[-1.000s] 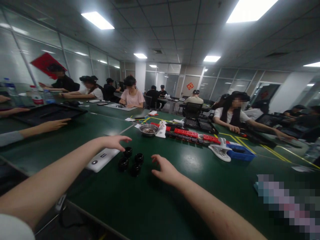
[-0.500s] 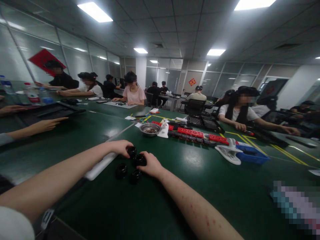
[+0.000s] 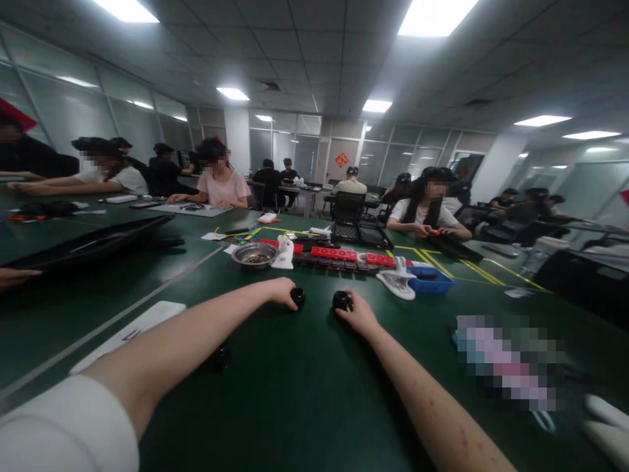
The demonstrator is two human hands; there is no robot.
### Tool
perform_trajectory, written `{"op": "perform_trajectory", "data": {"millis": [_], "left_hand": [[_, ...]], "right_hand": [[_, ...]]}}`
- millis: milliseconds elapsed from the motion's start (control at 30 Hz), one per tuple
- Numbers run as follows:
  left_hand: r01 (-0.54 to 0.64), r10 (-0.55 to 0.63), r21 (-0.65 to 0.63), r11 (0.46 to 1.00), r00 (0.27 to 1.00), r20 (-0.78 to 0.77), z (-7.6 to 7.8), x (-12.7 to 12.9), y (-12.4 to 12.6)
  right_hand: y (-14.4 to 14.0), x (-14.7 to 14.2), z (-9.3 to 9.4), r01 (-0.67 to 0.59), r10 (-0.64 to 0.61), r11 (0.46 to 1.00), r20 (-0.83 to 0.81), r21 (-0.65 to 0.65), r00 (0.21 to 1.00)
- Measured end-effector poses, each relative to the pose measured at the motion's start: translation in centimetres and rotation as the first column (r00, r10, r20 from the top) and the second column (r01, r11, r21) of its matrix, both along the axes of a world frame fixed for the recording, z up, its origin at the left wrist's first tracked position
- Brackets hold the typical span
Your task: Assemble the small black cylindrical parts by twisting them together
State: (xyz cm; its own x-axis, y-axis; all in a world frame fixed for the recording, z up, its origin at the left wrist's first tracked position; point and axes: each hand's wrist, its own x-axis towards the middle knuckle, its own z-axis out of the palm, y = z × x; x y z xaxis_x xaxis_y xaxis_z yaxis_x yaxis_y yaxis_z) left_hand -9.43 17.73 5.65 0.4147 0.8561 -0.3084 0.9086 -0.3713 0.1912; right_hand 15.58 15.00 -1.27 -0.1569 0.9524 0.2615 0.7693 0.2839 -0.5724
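— What lies closest to the camera?

— Both bare forearms, stretched forward over the green table [image 3: 304, 393]. Under the left forearm a small dark round piece [image 3: 222, 354] sits on the cloth, mostly hidden, and a flat white device [image 3: 128, 333] lies off to the left, its long side running away and to the right.

— And the hands themselves?

— The left hand [image 3: 281, 292] has its fingers curled around the left black cap [image 3: 297, 297]; the right hand [image 3: 358, 313] closes its fingertips on the right black cap [image 3: 341, 301]. The two caps are short and round — no long axis — standing on the table, near each other but apart. Whether an open side faces up I cannot tell.

— Farther out?

— A metal bowl [image 3: 254, 254] with dark bits in it, a white bottle [image 3: 284, 254] just beside it, then a row of red blocks [image 3: 350, 255] running left to right, a white clamp-like tool [image 3: 396, 284] and a blue tray [image 3: 428, 280]. Beyond them, other people sit at work along the table's far edges.
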Motion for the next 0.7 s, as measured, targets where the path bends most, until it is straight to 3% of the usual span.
{"op": "perform_trajectory", "data": {"millis": [133, 267, 433, 700], "left_hand": [[0.083, -0.087, 0.067, 0.994, 0.994, 0.064, -0.4, 6.8, -3.2], [0.078, -0.1, 0.172, 0.982, 0.987, 0.125, -1.0, 10.6, -6.6], [-0.033, -0.021, 0.261, 0.965, 0.979, 0.203, -2.9, 11.4, -9.3], [-0.187, 0.056, 0.381, 0.905, 0.942, 0.33, -5.3, 11.1, -9.6]], "right_hand": [[-3.1, 5.9, 0.1, 0.07, -0.07, 0.997, -0.014, 0.01, 0.997], [-6.6, 8.0, 0.1, 0.039, -0.038, 0.999, -0.035, 0.023, 0.999], [-9.0, 7.9, -0.1, -0.021, 0.023, 0.999, -0.059, 0.033, 0.998], [-7.9, 7.1, -0.8, 0.047, -0.044, 0.992, -0.028, 0.119, 0.999]]}}
